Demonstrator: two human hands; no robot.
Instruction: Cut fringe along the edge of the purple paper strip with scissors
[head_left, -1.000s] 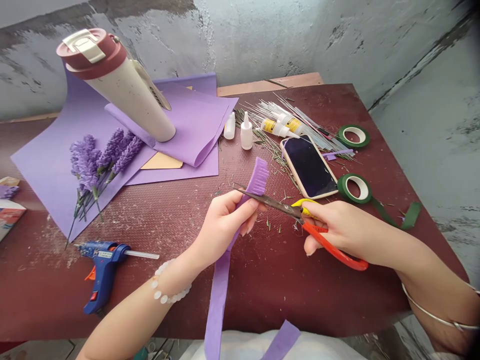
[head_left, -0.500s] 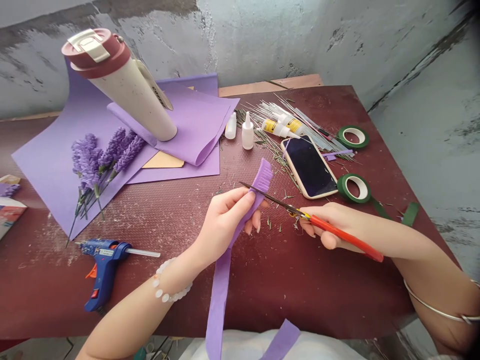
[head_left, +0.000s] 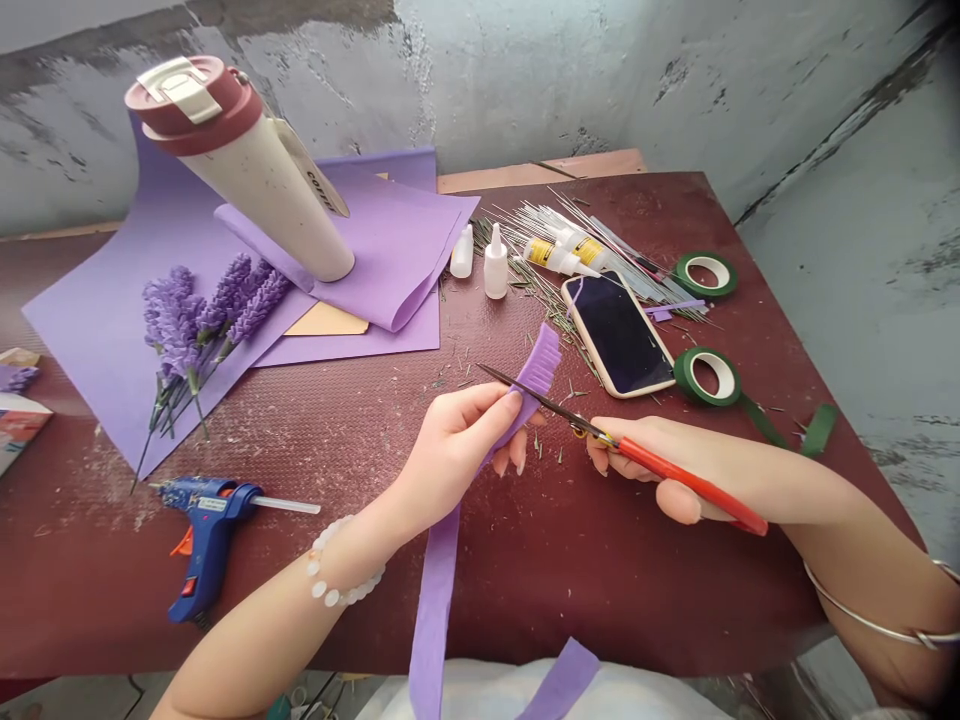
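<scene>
A fringed strip of lilac paper (head_left: 442, 590) hangs from the person's left hand (head_left: 454, 445), pinched firmly between thumb and fingers just below its cut end. That grip stands the comb-like fringe upright above the dark red work table (head_left: 600, 600), within reach of the blades, while the plain, uncut length drops past the table's near edge. The right hand (head_left: 660, 470) is closed around red-handled scissors (head_left: 694, 487), held low and nearly level, their narrow dark blades reaching across the strip's edge. The fringe teeth look fine and fairly even. Set back from the work are a blue hot glue gun (head_left: 210, 545) at left, a phone (head_left: 619, 333) and rolls of green floral tape (head_left: 705, 375) at right, and finished lilac-coloured lavender stems (head_left: 202, 320) on a lilac paper sheet (head_left: 97, 345), beneath a white tumbler (head_left: 247, 170).
</scene>
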